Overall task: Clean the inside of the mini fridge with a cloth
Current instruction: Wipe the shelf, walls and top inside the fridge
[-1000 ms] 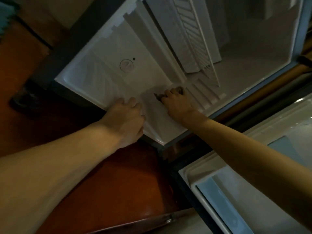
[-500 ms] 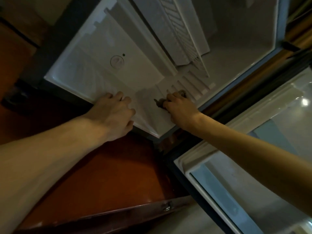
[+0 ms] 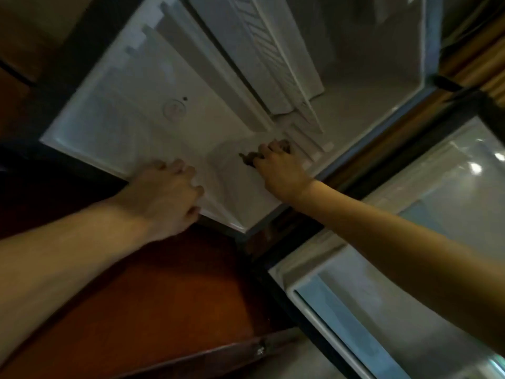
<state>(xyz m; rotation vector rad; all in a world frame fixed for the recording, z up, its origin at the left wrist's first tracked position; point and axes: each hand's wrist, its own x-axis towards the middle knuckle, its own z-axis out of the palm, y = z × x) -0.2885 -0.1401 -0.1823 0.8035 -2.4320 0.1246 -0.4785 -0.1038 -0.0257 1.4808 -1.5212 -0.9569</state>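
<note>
The mini fridge (image 3: 153,124) stands open, its white inside seen at a steep tilt. My right hand (image 3: 281,168) grips a small dark cloth (image 3: 247,157) and presses it on the white inner wall close to the ribbed shelf slots. My left hand (image 3: 169,195) holds the fridge's front rim, fingers curled over its edge onto the inner wall. A white wire shelf (image 3: 276,58) sits upright deeper inside. Most of the cloth is hidden under my fingers.
The open fridge door (image 3: 410,310) with its white liner and bluish panels fills the lower right. A red-brown wooden surface (image 3: 164,302) lies beneath my left arm. A round dial mark (image 3: 175,109) shows on the inner wall.
My right hand with the cloth has stayed at nearly the same spot by the shelf slots. My left hand keeps its hold on the rim. The view has shifted a little.
</note>
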